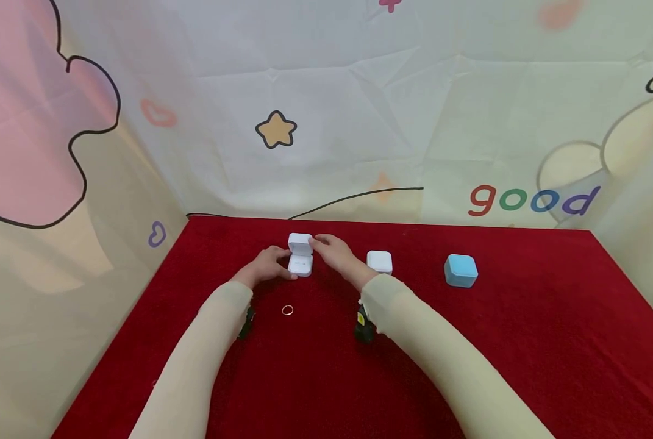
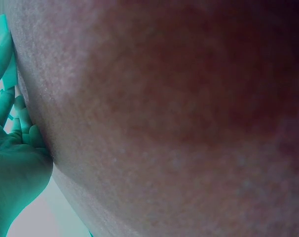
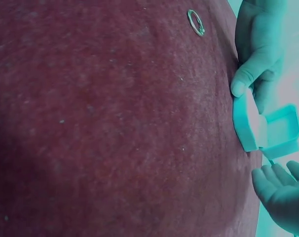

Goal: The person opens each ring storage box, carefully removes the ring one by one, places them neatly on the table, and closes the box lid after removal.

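A small white ring box (image 1: 300, 266) stands open at the back left of the red cloth, its lid (image 1: 300, 242) raised. My left hand (image 1: 266, 266) grips the base from the left, thumb at the front corner. That thumb lies against the box (image 3: 244, 121) in the right wrist view too. Beside the raised lid is my right hand (image 1: 334, 251), its fingertips right at the lid's right edge; its fingers (image 3: 274, 180) look loosely extended. In front of the box, a thin gold-coloured ring (image 1: 287, 310) lies flat on the cloth. Only part of my left hand (image 2: 18, 168) shows in its wrist view.
Behind my right forearm sits a closed white box (image 1: 379, 261), its lower part partly covered by the arm. Farther right is a closed light-blue box (image 1: 461, 271). A printed cloth backdrop (image 1: 326, 140) rises along the back edge of the red cloth (image 1: 524, 341).
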Available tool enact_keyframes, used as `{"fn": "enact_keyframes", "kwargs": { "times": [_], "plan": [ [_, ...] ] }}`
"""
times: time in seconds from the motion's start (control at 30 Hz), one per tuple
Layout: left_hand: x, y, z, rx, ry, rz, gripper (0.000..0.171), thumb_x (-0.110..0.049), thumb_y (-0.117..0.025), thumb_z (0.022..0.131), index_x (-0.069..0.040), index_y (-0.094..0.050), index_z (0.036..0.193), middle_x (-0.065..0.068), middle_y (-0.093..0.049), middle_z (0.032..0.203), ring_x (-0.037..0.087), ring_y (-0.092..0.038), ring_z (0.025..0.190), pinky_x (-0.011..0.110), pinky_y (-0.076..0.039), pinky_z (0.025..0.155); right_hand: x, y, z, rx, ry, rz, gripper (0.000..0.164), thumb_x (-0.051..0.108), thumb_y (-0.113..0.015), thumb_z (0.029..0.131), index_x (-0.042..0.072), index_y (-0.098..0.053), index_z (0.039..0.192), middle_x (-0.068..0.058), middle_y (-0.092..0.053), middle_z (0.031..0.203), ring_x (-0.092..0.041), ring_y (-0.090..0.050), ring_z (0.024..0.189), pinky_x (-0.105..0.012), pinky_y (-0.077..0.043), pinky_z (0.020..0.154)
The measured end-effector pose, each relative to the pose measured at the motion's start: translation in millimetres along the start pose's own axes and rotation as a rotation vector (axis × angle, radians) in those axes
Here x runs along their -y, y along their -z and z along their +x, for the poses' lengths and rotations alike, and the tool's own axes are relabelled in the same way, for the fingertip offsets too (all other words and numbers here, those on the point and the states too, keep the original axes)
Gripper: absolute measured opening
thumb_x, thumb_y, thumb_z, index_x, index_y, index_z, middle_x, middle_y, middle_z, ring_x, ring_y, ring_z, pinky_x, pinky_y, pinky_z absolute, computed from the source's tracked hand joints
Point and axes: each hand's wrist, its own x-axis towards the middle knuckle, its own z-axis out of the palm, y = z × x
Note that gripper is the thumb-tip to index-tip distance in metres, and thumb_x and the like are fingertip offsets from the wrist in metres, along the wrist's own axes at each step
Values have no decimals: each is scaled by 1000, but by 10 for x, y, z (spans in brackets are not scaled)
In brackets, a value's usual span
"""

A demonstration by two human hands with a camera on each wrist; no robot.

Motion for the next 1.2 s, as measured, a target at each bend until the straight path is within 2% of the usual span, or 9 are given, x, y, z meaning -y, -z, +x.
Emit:
{"fn": "enact_keyframes", "kwargs": {
  "times": [0.1, 0.37, 0.67, 1.03, 1.2],
  "plan": [
    [12, -2, 1, 2, 0, -7, 72, -16, -75, 92, 0, -41, 154, 26, -43, 155, 39, -39, 144, 54, -33, 124, -3, -1, 30, 20, -3, 30, 60, 40, -48, 107, 5, -42, 155, -16, -46, 159, -34, -52, 139, -45, -47, 116],
    [-7, 5, 0, 2, -5, -14, 71, -15, -75, 92, 0, -42, 153, 26, -44, 156, 39, -40, 144, 54, -33, 124, -7, -25, 93, 44, -13, 107, 60, 39, -47, 108, 4, -40, 156, -17, -45, 160, -34, -49, 144, -45, -44, 119],
    [-7, -5, -21, 1, 22, -21, 71, -16, -74, 93, 0, -41, 154, 25, -40, 157, 39, -37, 145, 53, -33, 124, 9, -79, 122, 29, -55, 114, 60, 39, -48, 108, 2, -41, 155, -17, -46, 159, -34, -51, 141, -43, -45, 118],
    [-7, 0, -23, 6, 15, -19, 71, -15, -73, 93, 0, -41, 154, 25, -42, 156, 37, -39, 141, 53, -35, 123, -20, -155, 203, 1, -93, 67, 59, 38, -48, 108, 2, -44, 154, -17, -49, 156, -33, -54, 138, -40, -47, 117],
    [-13, 2, -22, 5, 10, -11, 71, -16, -73, 93, 0, -41, 154, 24, -42, 155, 37, -40, 141, 53, -36, 122, -11, -152, 208, 19, -98, 102, 59, 37, -48, 109, 1, -41, 155, -18, -45, 159, -34, -51, 141, -41, -46, 118]
  ]
}}
